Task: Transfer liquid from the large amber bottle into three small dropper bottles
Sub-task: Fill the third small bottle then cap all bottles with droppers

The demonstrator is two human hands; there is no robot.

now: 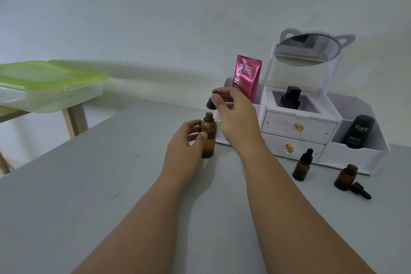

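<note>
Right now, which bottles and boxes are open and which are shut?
large amber bottle: open, upright, held by the left hand.
black dropper cap: off, pinched by the right hand above that bottle.
capped small bottle: dropper on, upright.
uncapped small bottle: open, upright; its dropper lies beside it.
two drawers: shut.
green-lidded box: lid on.

A grey table fills the foreground under dim, even light. Behind it rises a plain pale wall. Left of the table stands a wooden side table bearing a clear box with a green lid. On the table's far right sits a white organiser with two drawers, topped by a tilted round mirror.
</note>
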